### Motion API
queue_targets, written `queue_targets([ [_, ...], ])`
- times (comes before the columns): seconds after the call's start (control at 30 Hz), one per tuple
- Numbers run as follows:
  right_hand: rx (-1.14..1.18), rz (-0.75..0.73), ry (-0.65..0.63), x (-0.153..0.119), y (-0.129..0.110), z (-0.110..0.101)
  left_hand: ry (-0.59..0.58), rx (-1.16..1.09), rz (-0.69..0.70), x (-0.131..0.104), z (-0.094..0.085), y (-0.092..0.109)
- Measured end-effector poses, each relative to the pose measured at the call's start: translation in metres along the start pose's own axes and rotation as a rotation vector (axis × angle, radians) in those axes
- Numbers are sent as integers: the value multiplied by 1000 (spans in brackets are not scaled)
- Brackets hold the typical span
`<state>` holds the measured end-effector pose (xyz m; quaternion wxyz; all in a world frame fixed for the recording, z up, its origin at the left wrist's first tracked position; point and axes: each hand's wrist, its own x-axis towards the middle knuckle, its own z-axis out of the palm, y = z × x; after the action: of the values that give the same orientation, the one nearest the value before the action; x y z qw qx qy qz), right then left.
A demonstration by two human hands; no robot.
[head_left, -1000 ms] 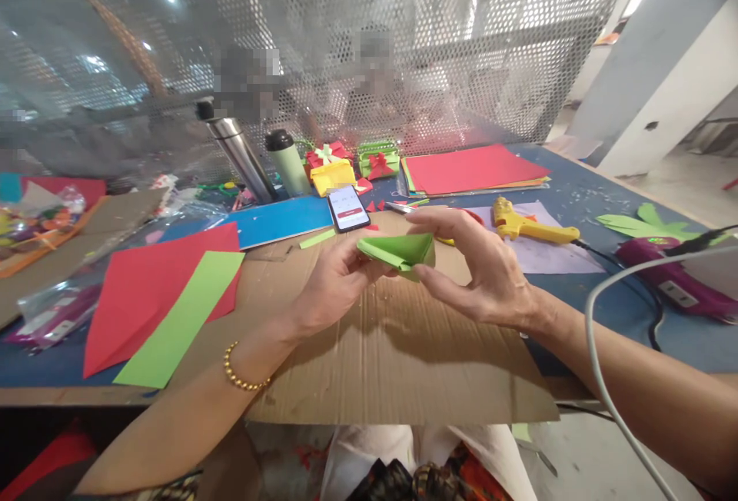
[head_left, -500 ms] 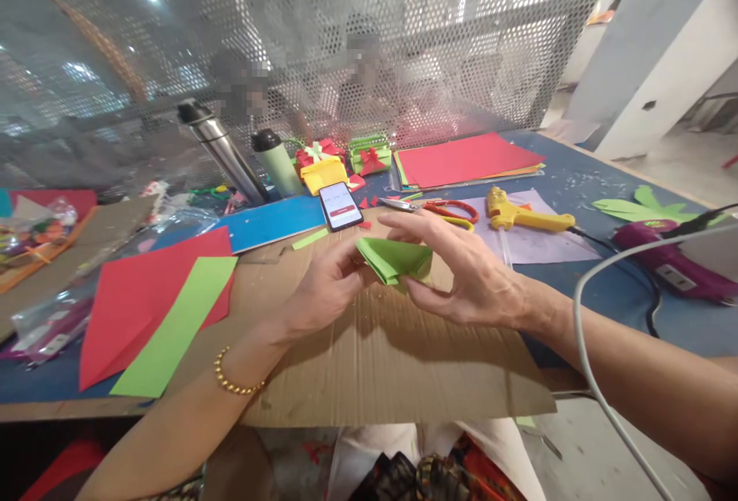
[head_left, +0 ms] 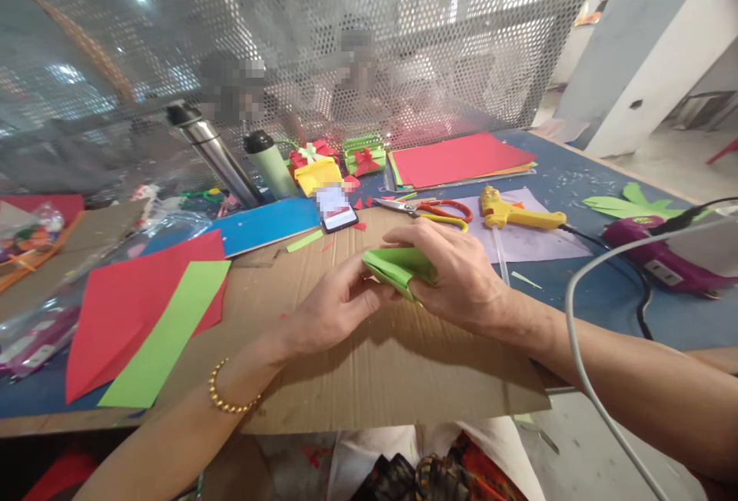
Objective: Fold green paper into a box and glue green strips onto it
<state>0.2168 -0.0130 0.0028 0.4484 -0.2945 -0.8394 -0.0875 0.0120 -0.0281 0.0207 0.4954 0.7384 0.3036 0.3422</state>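
Observation:
A folded green paper piece (head_left: 397, 269) is held above the brown cardboard sheet (head_left: 369, 378). My left hand (head_left: 340, 303) grips its left side, fingers behind it and thumb near its lower edge. Around its right side my right hand (head_left: 461, 274) is closed, with the fingers over the top and the thumb hidden or partly hidden below. A gold bead bracelet (head_left: 222, 396) circles my left wrist. Left of the hands, a green paper strip (head_left: 167, 336) lies on a large red sheet (head_left: 115, 316).
Behind the hands are a phone (head_left: 336, 209), scissors (head_left: 443, 213), a yellow glue gun (head_left: 519, 215), two bottles and small paper boxes. Red sheets (head_left: 461, 159) lie at the back. A white cable (head_left: 573, 332) crosses near my right forearm, beside a purple power strip (head_left: 669, 259).
My right hand has closed further around the green paper, which now looks narrower and more tilted. The whole view has shifted slightly.

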Motion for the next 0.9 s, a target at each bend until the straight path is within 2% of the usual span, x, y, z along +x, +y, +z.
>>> queue_targets([
  [0.1,-25,2,42,0,-2,0,-36,6,-37,-3,-1,3],
  [0.2,-52,-2,62,1,-4,-1,-52,-128,-100,-3,-2,2],
  [0.33,-92,-22,54,2,-8,-3,-4,-279,-138,-3,1,-2],
  [0.5,-105,-37,18,1,-10,-4,106,-145,-155,-5,4,1],
  [0.67,-134,-52,48,1,-10,-4,36,-79,-126,-5,3,4],
  [0.9,-121,-47,53,1,-12,-4,68,39,-94,-5,3,3],
])
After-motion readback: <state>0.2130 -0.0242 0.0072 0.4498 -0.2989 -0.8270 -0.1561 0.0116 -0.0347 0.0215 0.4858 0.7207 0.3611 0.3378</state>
